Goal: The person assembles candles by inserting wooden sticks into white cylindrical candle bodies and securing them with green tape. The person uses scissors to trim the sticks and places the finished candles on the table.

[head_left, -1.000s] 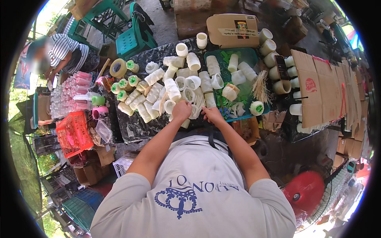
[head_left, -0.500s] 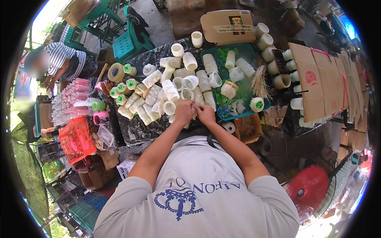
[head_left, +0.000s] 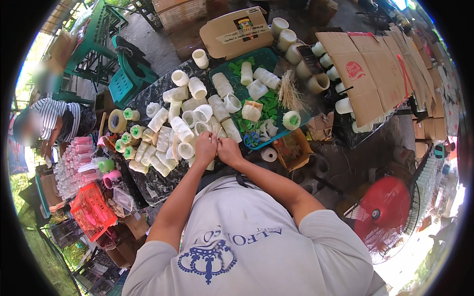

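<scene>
Pale strands (head_left: pixel 216 129), pinched by the closed left hand (head_left: pixel 204 148) and closed right hand (head_left: pixel 229 151), held at the near edge of the worktop (head_left: pixel 148 184), beside heaped whitish cylinders (head_left: pixel 182 129), scissors (head_left: pixel 252 139) laid in a green tray (head_left: pixel 280 136).

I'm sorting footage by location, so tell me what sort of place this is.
Probably a small handcraft workshop: many pale cylindrical pieces crowd a black-covered worktable, blue-handled scissors lie in a teal tray, and a bundle of dry strands sits by the tray's right side.

Off-white cups (head_left: pixel 182 129), striped shirt (head_left: pixel 49 112), red fan (head_left: pixel 387 200).
</scene>
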The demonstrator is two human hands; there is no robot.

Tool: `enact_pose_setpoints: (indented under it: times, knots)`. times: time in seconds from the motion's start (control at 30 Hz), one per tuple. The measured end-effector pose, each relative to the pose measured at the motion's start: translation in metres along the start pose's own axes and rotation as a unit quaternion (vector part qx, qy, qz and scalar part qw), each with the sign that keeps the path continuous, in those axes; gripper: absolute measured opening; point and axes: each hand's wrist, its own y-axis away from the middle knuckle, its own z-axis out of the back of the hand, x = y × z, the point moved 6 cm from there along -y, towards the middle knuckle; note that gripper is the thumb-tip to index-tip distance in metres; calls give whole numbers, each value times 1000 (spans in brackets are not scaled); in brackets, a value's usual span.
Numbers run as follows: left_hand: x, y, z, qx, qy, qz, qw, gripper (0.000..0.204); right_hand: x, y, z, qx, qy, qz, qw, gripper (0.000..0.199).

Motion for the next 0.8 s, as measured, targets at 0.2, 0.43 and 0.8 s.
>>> enact_pose_setpoints:
  times: [0.2,0.43,0.8]
  knots:
    - [-49,-6,18,-36,153,78,984,27,34,9,35,-94,-63,76,991,33]
    - [-68,-13,8,-34,323,55,944,26,46,10,51,-214,-170,210,939,32]
    - [-84,12,36,-60,381,49,921,57,38,10,34,72,-369,25,926,29]
